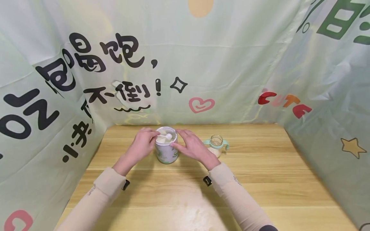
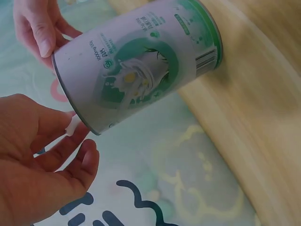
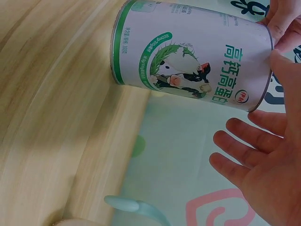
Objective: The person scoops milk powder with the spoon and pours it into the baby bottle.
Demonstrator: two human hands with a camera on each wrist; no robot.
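Note:
A white and green milk powder can [image 1: 166, 154] stands upright and uncovered on the table, with pale powder visible inside. My left hand [image 1: 142, 142] pinches the handle of a white scoop [image 1: 168, 136], whose bowl sits within the can's mouth. In the left wrist view, only a bit of the white handle [image 2: 73, 126] shows between the fingers. At the can's right side, my right hand [image 1: 193, 147] touches the rim with thumb and forefinger. Its other fingers [image 3: 240, 141] extend free of the can. Beyond that hand is a lidless baby bottle [image 1: 216, 141] with pale contents.
The bottle's light green handle [image 1: 226, 145] sticks out to the right. Printed fabric [image 1: 231, 70] hangs behind the wooden table [image 1: 260, 179] and along both sides. The table's back edge lies close behind the can.

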